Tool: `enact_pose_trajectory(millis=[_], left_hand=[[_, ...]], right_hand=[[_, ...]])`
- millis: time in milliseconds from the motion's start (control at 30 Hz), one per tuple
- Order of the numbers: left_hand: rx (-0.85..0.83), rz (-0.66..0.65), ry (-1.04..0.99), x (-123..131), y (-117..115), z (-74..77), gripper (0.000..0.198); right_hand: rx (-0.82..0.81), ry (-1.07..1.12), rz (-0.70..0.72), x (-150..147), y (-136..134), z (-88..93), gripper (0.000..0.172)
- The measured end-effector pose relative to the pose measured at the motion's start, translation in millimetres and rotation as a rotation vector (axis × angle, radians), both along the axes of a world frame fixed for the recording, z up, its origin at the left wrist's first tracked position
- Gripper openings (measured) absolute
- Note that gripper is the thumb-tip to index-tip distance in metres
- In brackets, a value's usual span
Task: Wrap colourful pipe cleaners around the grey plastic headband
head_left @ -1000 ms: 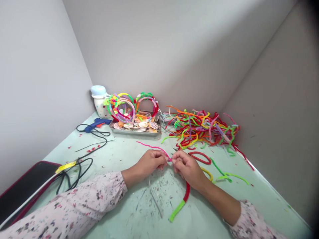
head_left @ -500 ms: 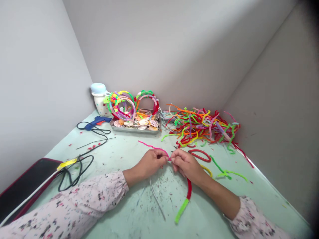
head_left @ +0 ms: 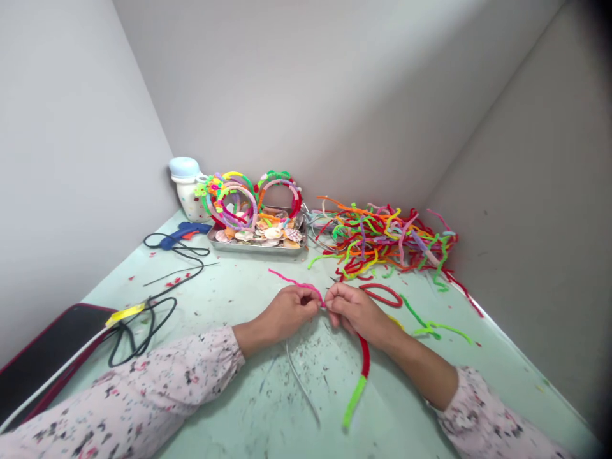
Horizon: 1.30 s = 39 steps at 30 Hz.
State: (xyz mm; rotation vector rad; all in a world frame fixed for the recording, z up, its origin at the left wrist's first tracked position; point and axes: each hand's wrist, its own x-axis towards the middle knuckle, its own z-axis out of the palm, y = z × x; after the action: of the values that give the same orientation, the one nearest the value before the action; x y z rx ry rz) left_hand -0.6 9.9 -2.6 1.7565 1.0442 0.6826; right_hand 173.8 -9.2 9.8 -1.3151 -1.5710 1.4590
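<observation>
Both hands (head_left: 292,312) (head_left: 356,311) pinch pink pipe cleaner (head_left: 310,287); red-green strip (head_left: 364,360) swung rightward.

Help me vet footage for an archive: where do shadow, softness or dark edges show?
Head view: a soft-edged diagonal shadow crosses the back wall; the picture's right edge falls to black; the pink strand looks soft between the left hand and right hand.

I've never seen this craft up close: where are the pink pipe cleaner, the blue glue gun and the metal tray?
Pink pipe cleaner (head_left: 310,287): head view, its bent middle stretch.
Blue glue gun (head_left: 176,236): head view, its body.
Metal tray (head_left: 258,249): head view, its front wall.
</observation>
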Motion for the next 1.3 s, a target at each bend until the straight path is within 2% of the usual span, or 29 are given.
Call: enact_pose_trajectory(millis=[233, 533, 833, 1000, 1300], left_hand=[[0.182, -0.032, 0.063, 2, -3, 4.0, 0.017], [0.329, -0.018, 0.126, 2, -8, 5.7, 0.017], [0.289, 0.037, 0.14, 2, -10, 1.5, 0.016], [0.36, 0.027, 0.105, 2, -9, 0.0, 0.013], [0.453, 0.041, 0.222, 1, -10, 0.3, 0.011]], right_hand=[[0.014, 0.014, -0.001, 0, 0, -2.7, 0.004], [-0.015, 0.025, -0.006, 0, 0, -3.1, 0.004], [-0.02, 0.047, -0.003, 1, 2, -4.5, 0.003], [-0.01, 0.033, 0.002, 1, 2, -5.5, 0.003], [-0.024, 0.024, 0.0, 0, 1, -3.4, 0.003]])
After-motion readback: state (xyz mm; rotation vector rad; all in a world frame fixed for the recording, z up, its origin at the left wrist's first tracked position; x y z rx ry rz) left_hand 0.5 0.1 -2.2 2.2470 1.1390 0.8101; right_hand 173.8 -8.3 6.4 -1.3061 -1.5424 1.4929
